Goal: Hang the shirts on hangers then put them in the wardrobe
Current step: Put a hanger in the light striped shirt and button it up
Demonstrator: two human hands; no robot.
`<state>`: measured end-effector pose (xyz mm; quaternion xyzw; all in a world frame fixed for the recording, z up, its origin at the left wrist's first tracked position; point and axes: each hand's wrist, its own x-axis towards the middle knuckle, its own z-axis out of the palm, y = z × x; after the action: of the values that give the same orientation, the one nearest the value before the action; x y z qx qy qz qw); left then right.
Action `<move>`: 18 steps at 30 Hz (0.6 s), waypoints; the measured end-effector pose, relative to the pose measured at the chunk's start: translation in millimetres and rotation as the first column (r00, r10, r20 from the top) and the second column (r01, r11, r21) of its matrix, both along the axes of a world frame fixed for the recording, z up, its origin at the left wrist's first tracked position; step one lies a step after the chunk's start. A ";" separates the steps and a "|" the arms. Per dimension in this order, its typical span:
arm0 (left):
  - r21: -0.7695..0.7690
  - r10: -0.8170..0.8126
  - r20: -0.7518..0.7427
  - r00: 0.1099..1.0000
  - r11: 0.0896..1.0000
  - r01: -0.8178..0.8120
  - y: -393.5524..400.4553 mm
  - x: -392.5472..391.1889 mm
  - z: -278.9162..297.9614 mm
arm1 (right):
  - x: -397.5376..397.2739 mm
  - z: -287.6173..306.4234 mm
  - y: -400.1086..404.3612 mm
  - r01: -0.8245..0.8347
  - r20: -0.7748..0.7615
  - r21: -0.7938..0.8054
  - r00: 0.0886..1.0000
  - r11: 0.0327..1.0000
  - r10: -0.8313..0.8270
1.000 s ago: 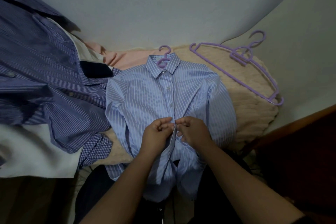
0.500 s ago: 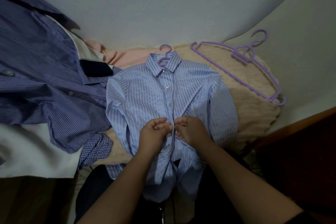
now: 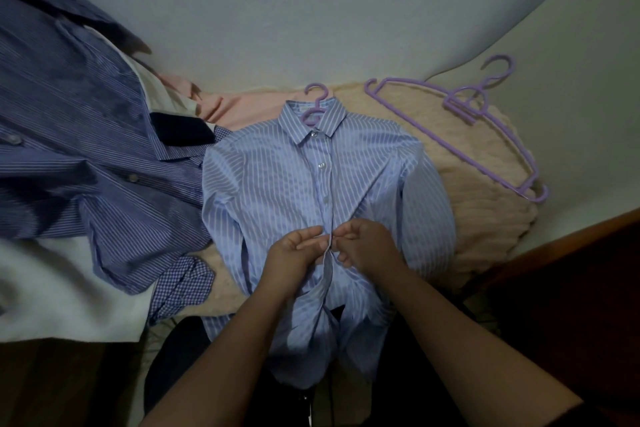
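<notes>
A light blue striped shirt (image 3: 277, 184) lies face up on a beige fluffy cushion (image 3: 478, 218). A purple hanger (image 3: 314, 104) is inside it, with only the hook showing at the collar. The upper buttons are closed. My left hand (image 3: 298, 253) and my right hand (image 3: 367, 246) meet at the front placket halfway down, each pinching one edge of the shirt. Below my hands the shirt front hangs apart over the cushion's edge.
Spare purple hangers (image 3: 464, 114) lie stacked on the cushion at the right. A dark blue striped shirt (image 3: 86, 149) and a checked one (image 3: 180, 291) lie at the left, over white cloth (image 3: 52, 288) and pink cloth (image 3: 239, 107). A dark wooden edge (image 3: 571, 246) runs along the right.
Both hands have stayed at the placket and shifted very slightly upward along it; the fingers keep working the same spot. The shirt and hangers have not moved.
</notes>
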<state>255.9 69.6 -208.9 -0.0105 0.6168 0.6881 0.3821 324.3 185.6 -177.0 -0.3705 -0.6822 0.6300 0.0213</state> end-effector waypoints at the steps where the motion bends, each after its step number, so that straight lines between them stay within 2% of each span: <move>1: 0.002 0.004 -0.010 1.000 1.000 -0.004 -0.3 0.3 -0.2 | 0.5 -0.8 -0.4 -0.013 0.004 0.037 1.000 0.999 0.013; 3: -0.001 0.015 -0.047 0.999 1.000 -0.016 0.0 1.6 -0.2 | 2.2 -1.6 -1.1 -0.053 -0.007 0.109 0.998 0.993 0.054; 7: 0.041 0.038 -0.077 0.996 0.999 -0.035 1.7 3.9 -1.0 | 7.1 2.2 1.1 -0.111 -0.087 0.151 0.988 0.982 0.125; 11: 0.048 0.033 -0.115 0.993 0.998 -0.028 1.7 6.2 -4.0 | 2.7 -2.2 4.2 -0.238 0.012 0.332 0.969 0.913 0.248; 14: 0.059 0.020 -0.131 0.991 0.998 -0.012 0.8 5.6 -5.3 | -2.0 -5.7 2.1 -0.183 0.041 0.346 0.983 0.920 0.180; 18: 0.079 0.014 -0.124 0.992 0.997 -0.004 1.5 4.1 -5.6 | -7.4 -11.3 1.6 -0.091 0.070 0.241 0.995 0.966 0.077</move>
<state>260.0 71.1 -214.5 0.0447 0.6118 0.7128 0.3399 316.8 187.2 -188.3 -0.3544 -0.7699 0.5303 0.0196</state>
